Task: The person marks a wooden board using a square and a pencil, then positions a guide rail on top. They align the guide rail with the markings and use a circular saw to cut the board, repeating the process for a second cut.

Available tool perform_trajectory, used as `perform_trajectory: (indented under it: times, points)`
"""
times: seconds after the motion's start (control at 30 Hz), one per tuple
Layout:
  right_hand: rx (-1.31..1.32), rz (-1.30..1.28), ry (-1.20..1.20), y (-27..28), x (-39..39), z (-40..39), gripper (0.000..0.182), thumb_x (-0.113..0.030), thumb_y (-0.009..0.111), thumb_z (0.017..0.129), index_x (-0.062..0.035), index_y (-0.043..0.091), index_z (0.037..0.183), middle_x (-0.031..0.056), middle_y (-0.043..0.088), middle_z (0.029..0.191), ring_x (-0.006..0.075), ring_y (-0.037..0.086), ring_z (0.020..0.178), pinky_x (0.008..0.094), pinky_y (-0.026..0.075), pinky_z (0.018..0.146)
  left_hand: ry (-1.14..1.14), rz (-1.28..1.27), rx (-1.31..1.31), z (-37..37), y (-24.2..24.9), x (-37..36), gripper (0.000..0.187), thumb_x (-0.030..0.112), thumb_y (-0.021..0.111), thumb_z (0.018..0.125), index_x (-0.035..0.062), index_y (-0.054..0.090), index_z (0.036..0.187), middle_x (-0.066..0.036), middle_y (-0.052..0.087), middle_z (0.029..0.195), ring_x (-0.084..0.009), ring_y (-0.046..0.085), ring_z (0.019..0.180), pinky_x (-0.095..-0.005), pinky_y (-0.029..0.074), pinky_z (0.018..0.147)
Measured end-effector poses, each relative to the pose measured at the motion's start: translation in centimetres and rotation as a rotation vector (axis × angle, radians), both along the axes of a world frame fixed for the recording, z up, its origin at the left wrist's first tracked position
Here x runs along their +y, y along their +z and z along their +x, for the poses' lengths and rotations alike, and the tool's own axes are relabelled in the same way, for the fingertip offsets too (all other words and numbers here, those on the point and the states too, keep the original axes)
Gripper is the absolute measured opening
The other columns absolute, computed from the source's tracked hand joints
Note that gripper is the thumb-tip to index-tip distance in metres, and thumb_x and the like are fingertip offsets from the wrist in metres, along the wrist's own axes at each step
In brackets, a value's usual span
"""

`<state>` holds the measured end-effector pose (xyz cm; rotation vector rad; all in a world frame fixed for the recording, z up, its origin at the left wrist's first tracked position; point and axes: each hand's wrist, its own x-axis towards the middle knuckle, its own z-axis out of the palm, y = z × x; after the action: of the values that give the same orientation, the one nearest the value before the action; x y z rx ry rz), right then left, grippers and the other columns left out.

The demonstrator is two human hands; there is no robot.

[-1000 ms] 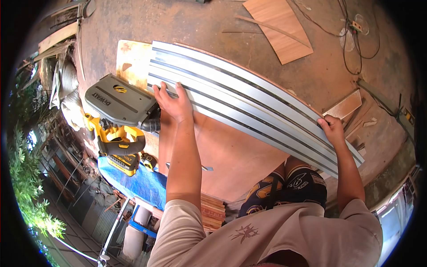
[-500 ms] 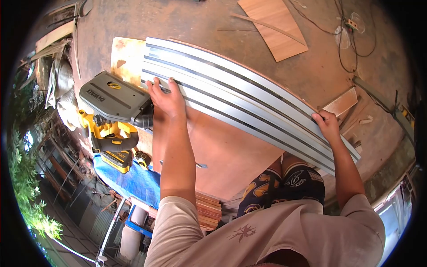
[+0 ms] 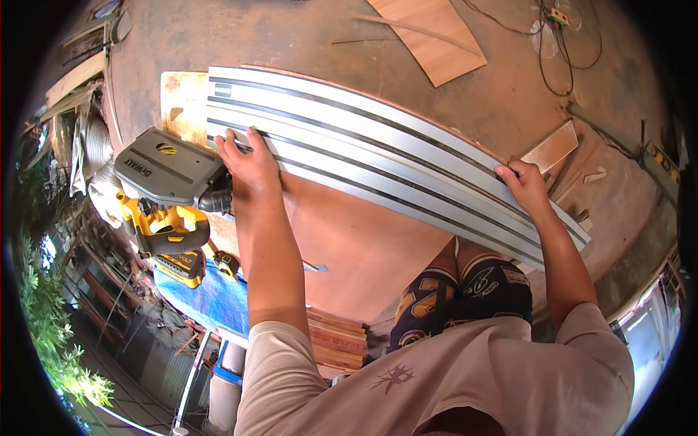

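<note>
A long silver guide rail (image 3: pixel 342 138) with dark lengthwise strips lies across a wooden sheet (image 3: pixel 349 225) in front of me. My left hand (image 3: pixel 254 161) holds its near edge close to the left end, fingers spread over the top. Farther right, my right hand (image 3: pixel 527 189) grips across the rail near its other end, its fingers curled at the far edge. Beside my left hand rests a yellow and black DeWalt track saw (image 3: pixel 171 171), its grey blade housing almost touching my wrist. The undersides of both hands are hidden.
A tape measure (image 3: pixel 226 264) lies by the saw, near a blue tarp (image 3: pixel 207 294). Stacked wood strips (image 3: pixel 338 338) sit below the sheet's near edge. On the floor beyond are a wood panel (image 3: pixel 436 43), a power cord (image 3: pixel 545 69) and offcuts (image 3: pixel 552 149).
The view has shifted a little, so most things appear farther left. The rail's left end seems slightly farther left over the board, and a small label now shows there. Both hands keep their hold.
</note>
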<state>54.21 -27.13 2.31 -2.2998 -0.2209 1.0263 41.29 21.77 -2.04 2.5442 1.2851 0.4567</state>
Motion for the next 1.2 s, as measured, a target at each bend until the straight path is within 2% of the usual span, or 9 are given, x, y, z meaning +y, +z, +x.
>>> perform_trajectory:
  times: [0.67,0.73,0.77,0.83,0.87,0.93,1.03,1.1,1.2]
  points:
    - [-0.056,-0.04,-0.015,-0.5,-0.1,-0.5,0.038,-0.034,0.07,0.086,-0.0001,0.06,0.073,0.0157,0.052,0.059,0.022,0.045,0.053,0.0343,0.04,0.053,0.014,-0.009,-0.006,0.2,0.3,-0.1,0.051,0.031,0.062,0.089,-0.0024,0.055,0.127,-0.025,0.041,0.142,-0.0409,0.036,0.134,-0.0469,0.031,0.11]
    - [-0.047,-0.132,-0.048,0.3,0.5,-0.5,0.035,-0.034,0.07,0.086,-0.0026,0.064,0.099,0.0166,0.062,0.074,0.0251,0.059,0.065,0.035,0.047,0.063,0.004,0.004,-0.011,0.2,0.2,-0.1,0.051,0.031,0.062,0.089,-0.0019,0.055,0.127,-0.026,0.041,0.142,-0.0412,0.036,0.134,-0.0471,0.031,0.11]
    - [-0.047,-0.13,-0.045,0.8,1.1,-0.4,0.035,-0.034,0.07,0.086,-0.0026,0.064,0.099,0.0166,0.062,0.074,0.0251,0.059,0.065,0.035,0.047,0.063,-0.009,0.014,-0.012,0.0,0.1,0.0,0.051,0.031,0.062,0.089,-0.0014,0.055,0.127,-0.026,0.04,0.142,-0.0414,0.036,0.134,-0.0474,0.03,0.11]
    - [-0.132,-0.126,-0.068,1.9,2.5,-0.2,0.05,-0.024,0.069,0.085,-0.0056,0.052,0.129,0.0193,0.064,0.106,0.0315,0.063,0.095,0.0362,0.05,0.083,-0.007,0.013,-0.016,0.0,0.1,0.0,0.05,0.031,0.062,0.089,-0.0009,0.055,0.127,-0.026,0.041,0.142,-0.0416,0.036,0.134,-0.0475,0.03,0.11]
    - [-0.134,-0.124,-0.067,2.4,3.3,0.1,0.05,-0.024,0.069,0.085,-0.0056,0.052,0.129,0.0193,0.064,0.106,0.0315,0.063,0.095,0.0362,0.05,0.083,-0.007,0.01,-0.019,0.0,0.1,-0.1,0.05,0.031,0.063,0.089,-0.0004,0.055,0.128,-0.026,0.041,0.142,-0.0417,0.036,0.134,-0.0476,0.03,0.11]
    - [-0.369,0.037,0.164,3.3,5.3,0.6,0.064,-0.012,0.066,0.081,-0.0077,0.041,0.14,0.0207,0.051,0.132,0.0356,0.051,0.12,0.0413,0.042,0.1,0.0,0.014,-0.011,0.1,0.2,-0.1,0.05,0.031,0.062,0.089,-0.0001,0.055,0.128,-0.026,0.041,0.142,-0.0414,0.036,0.134,-0.0475,0.03,0.11]
    - [-0.573,0.044,0.378,4.3,9.9,-0.2,0.064,-0.005,0.064,0.076,-0.0056,0.045,0.138,0.0203,0.042,0.142,0.0364,0.042,0.129,0.0477,0.036,0.104,0.006,0.022,0.001,0.1,0.2,-0.1,0.05,0.032,0.062,0.089,0.0001,0.055,0.128,-0.026,0.041,0.142,-0.0409,0.036,0.134,-0.0474,0.03,0.11]
    - [-0.538,0.314,0.408,3.5,13.3,-1.4,0.062,-0.006,0.066,0.077,-0.0063,0.047,0.136,0.0199,0.039,0.144,0.0357,0.038,0.134,0.0522,0.032,0.107,0.007,0.03,0.003,0.1,0.1,-0.1,0.051,0.032,0.062,0.089,0.0002,0.055,0.128,-0.025,0.04,0.142,-0.0407,0.036,0.134,-0.0474,0.03,0.11]
    - [-0.496,0.451,0.526,3.8,20.5,-3.0,0.059,-0.014,0.07,0.077,-0.005,0.05,0.132,0.0196,0.04,0.144,0.0333,0.036,0.137,0.0511,0.028,0.112,0.001,0.022,-0.008,0.0,0.1,-0.2,0.052,0.033,0.062,0.087,0.0017,0.054,0.128,-0.025,0.038,0.144,-0.0427,0.038,0.131,-0.0518,0.029,0.108]
